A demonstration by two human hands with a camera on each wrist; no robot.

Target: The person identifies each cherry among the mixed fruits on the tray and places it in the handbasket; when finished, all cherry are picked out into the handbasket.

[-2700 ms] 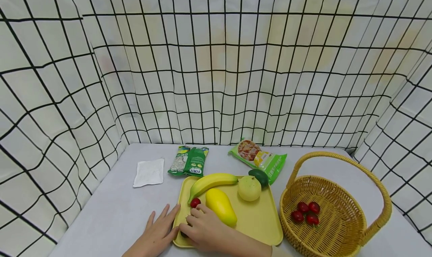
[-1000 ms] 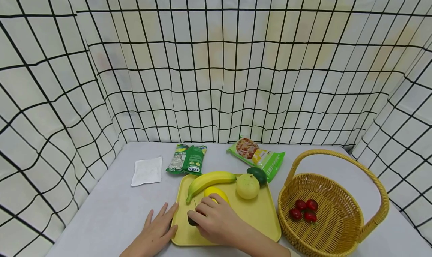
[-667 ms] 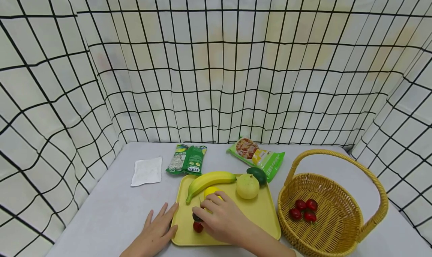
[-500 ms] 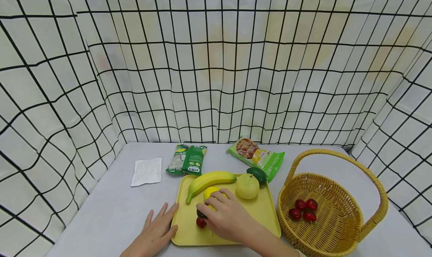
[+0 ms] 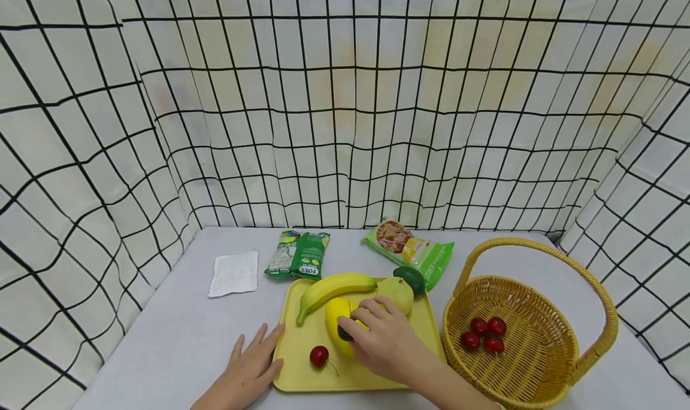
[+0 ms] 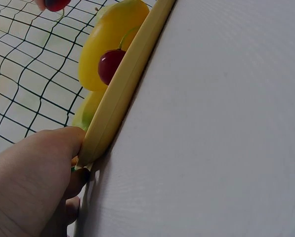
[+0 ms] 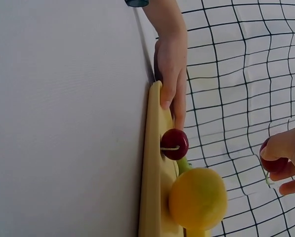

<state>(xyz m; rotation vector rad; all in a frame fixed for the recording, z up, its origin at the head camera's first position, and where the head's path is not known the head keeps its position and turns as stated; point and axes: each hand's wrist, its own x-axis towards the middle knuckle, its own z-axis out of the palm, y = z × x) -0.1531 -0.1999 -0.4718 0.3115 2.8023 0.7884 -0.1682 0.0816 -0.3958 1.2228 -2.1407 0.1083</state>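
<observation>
My right hand (image 5: 385, 341) pinches a dark red cherry (image 7: 273, 155) between thumb and fingers, raised above the yellow tray (image 5: 291, 371). In the head view the held cherry looks nearly black, and it hangs in front of a yellow mango (image 5: 335, 314). Another red cherry (image 5: 318, 356) with a thin stem lies on the tray's front left part. My left hand (image 5: 245, 368) rests at the tray's left side, fingers straight, with its thumb and fingers touching the rim. On the tray's far side lie a banana (image 5: 336, 285), a pale green round fruit (image 5: 398, 291) and an avocado (image 5: 409, 279).
At the right stands a wicker basket (image 5: 566, 338) with a tall handle and several cherries (image 5: 485, 334) inside. Behind the tray lie a green snack packet (image 5: 302, 254), a light green packet (image 5: 412, 248) and a white square sheet (image 5: 233, 273). Black-lined white cloth surrounds the table.
My right hand has moved right and lifted from the tray's left side with a cherry. The other cherry now lies uncovered near the tray's front. My left hand has stayed put.
</observation>
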